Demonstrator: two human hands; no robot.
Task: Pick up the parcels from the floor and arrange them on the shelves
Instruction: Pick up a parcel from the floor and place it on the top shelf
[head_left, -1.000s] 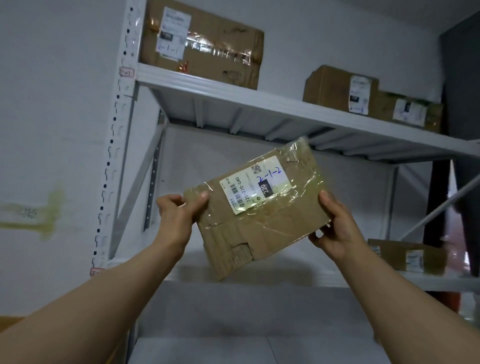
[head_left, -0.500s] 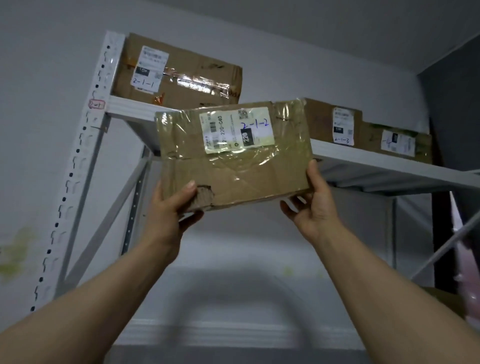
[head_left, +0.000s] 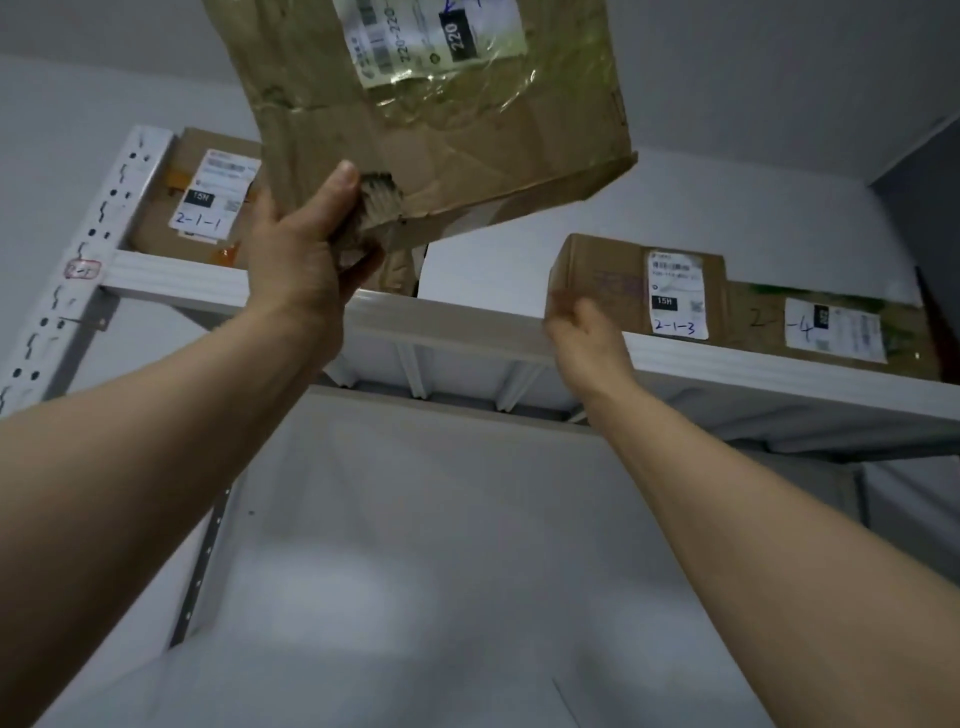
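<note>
- Above the white metal shelf (head_left: 467, 322), a flat brown cardboard parcel (head_left: 441, 130) is hanging tilted, clear of it.
- Left hand (head_left: 304, 252) is pinching its torn lower corner.
- Right hand (head_left: 587, 338), blurred, is hovering at the shelf's edge; grip unclear.

The held parcel (head_left: 441, 130) runs past the top edge; the right hand (head_left: 587, 343) is blurred.
</note>
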